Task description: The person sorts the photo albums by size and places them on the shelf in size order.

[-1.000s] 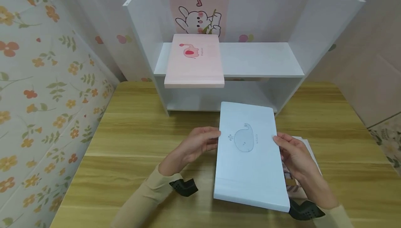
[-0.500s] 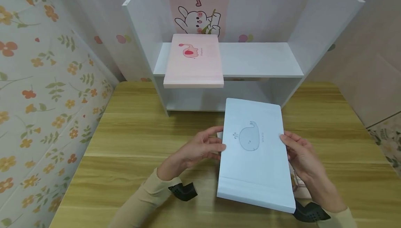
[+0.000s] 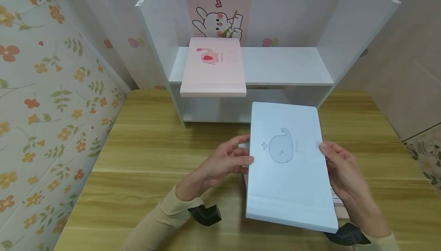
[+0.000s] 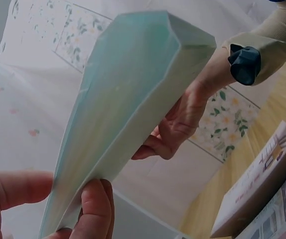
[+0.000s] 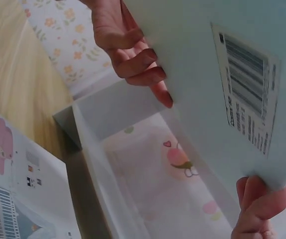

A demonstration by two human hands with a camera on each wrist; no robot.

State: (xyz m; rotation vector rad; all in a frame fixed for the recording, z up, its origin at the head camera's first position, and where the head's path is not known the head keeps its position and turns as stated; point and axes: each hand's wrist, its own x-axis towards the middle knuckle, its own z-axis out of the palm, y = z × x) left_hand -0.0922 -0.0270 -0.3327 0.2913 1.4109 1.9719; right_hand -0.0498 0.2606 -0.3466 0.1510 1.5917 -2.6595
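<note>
A light blue notebook (image 3: 287, 170) with a whale drawn on its cover is held tilted over the table, cover up. My left hand (image 3: 220, 163) pinches its left edge, thumb at the cover side and fingers around the edge. On the opposite edge, my right hand (image 3: 348, 176) grips it, thumb on the cover and fingers behind. A barcode label (image 5: 247, 89) shows on its back in the right wrist view. Underneath lies a picture-covered book (image 5: 26, 184), mostly hidden from the head view; its pale side (image 4: 257, 179) appears in the left wrist view.
A white two-tier shelf (image 3: 289, 65) stands at the back of the wooden table (image 3: 148, 147). On its upper board lies a pink notebook (image 3: 213, 73) with an elephant, jutting past the front edge. A floral curtain (image 3: 51, 101) hangs at the left.
Both hands have carried the blue notebook to the right and slightly away from me. My left hand has shifted along with it, its fingers spread further at the edge. The pink notebook stays put.
</note>
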